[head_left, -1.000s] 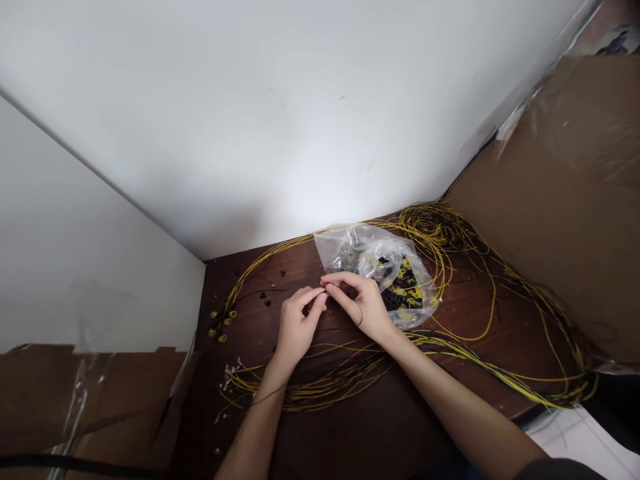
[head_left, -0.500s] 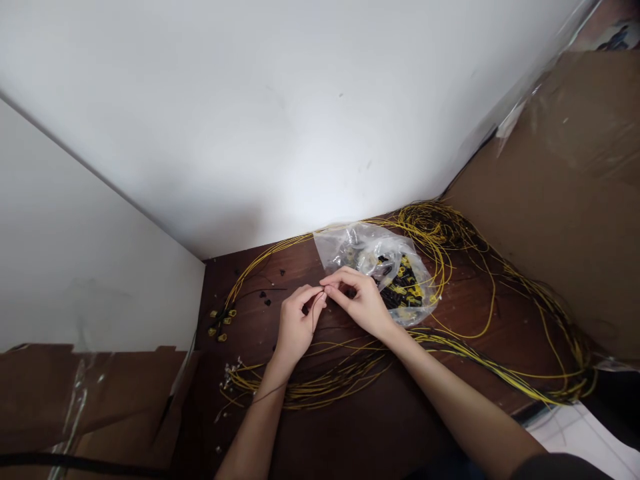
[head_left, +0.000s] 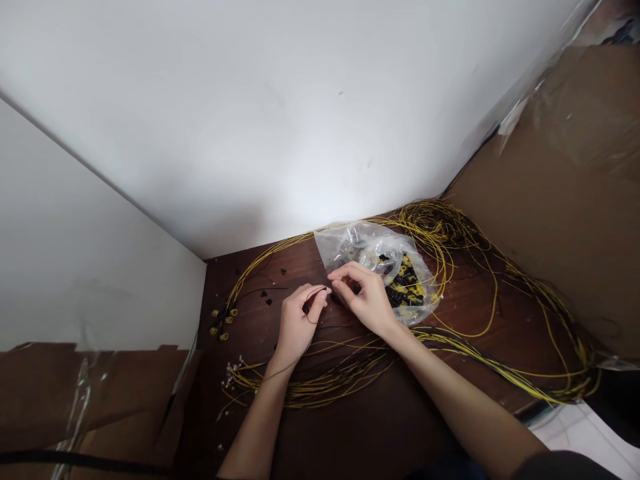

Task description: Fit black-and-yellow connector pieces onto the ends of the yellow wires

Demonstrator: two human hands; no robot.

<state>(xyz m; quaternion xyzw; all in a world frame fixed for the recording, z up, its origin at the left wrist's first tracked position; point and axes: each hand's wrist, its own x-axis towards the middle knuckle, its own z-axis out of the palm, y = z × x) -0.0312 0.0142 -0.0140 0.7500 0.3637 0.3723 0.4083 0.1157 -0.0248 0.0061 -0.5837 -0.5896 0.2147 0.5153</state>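
My left hand (head_left: pixel 299 317) pinches a thin dark wire (head_left: pixel 309 317) between thumb and forefinger. The wire loops below the fingers and trails back over my left wrist. A tiny dark end shows at the fingertips. Just to the right, my right hand (head_left: pixel 366 300) is held apart from it, thumb and forefinger parted with nothing visible between them. Behind my right hand lies a clear plastic bag (head_left: pixel 340 243) with many small black and yellow parts (head_left: pixel 407 283) in it. Under my forearms runs a bundle of yellow and black wires (head_left: pixel 325 393) with small pale ends.
Several yellow-and-black pieces on wires (head_left: pixel 223 321) lie at the table's left, near small black bits (head_left: pixel 265 297). A tangled coil of wires (head_left: pixel 433 223) sits at the back right. A white wall (head_left: pixel 300 120) stands behind; cardboard (head_left: pixel 565 200) borders the right side.
My right hand has come away from my left fingertips, and its thumb and forefinger have parted. My left hand still pinches the wire, whose loop has shifted.
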